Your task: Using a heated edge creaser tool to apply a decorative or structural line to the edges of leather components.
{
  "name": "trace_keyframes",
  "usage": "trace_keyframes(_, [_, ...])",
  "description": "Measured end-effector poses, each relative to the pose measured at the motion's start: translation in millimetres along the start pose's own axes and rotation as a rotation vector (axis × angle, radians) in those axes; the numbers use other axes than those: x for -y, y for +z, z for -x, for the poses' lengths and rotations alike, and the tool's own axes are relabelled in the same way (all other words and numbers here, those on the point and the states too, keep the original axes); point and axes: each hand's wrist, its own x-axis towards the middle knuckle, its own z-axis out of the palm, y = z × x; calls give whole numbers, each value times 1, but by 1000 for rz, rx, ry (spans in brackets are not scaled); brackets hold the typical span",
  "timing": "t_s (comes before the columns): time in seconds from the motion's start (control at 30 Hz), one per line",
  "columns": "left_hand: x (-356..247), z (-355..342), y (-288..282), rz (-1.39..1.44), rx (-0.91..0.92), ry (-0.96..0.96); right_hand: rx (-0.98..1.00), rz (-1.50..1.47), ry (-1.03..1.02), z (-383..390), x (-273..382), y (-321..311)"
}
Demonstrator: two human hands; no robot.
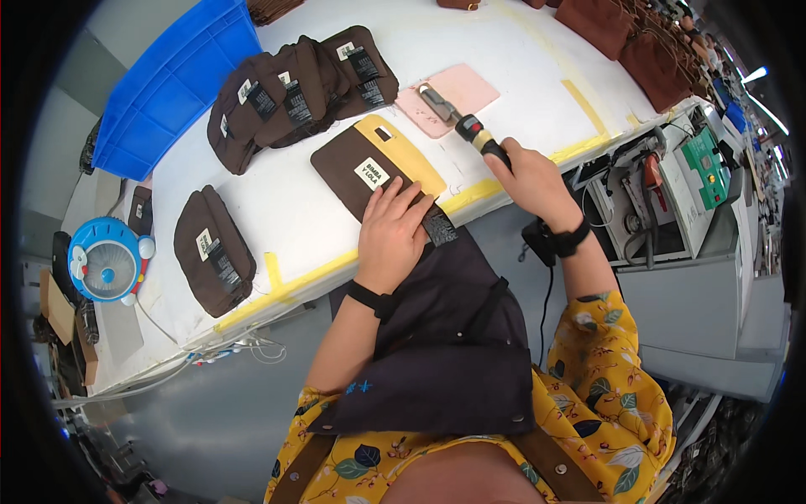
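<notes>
My left hand [392, 231] lies with fingers stretched over the lower part of a dark brown fabric piece [340, 168], which has a white label patch, a yellow strip [406, 158] along its upper right side and a dark printed tag by my fingers. My right hand [525, 181] is closed round the handle of a roller tool [470, 126] with a metal head, which is over a pink pad [470, 88] on the white worktable [285, 214]. Piles of brown pieces with labels [273, 118] lie behind, and another stack [210, 252] is at the left.
A blue plastic crate [159, 109] is at the back left, a small blue fan [105, 260] at the left end. Brown bags [596, 25] fill the back right. Equipment with a green panel [709, 168] and cables stands beside the table's right side. Distant people show at the upper right.
</notes>
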Motion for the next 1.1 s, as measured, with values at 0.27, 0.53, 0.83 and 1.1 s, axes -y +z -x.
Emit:
trace_keyframes(0.27, [3, 6, -17, 195, 41, -79, -248, -156, -267, -8, 52, 42])
trace_keyframes(0.53, [16, 23, -38, 264, -207, -201, 139, -1126, 27, -27, 79, 97])
trace_keyframes(0.83, [46, 14, -58, 1140, -360, -781, 137, -1347, -56, -21, 65, 114])
trace_keyframes(1.1, [105, 37, -152, 534, -502, -627, 7, -1323, -32, -15, 66, 115])
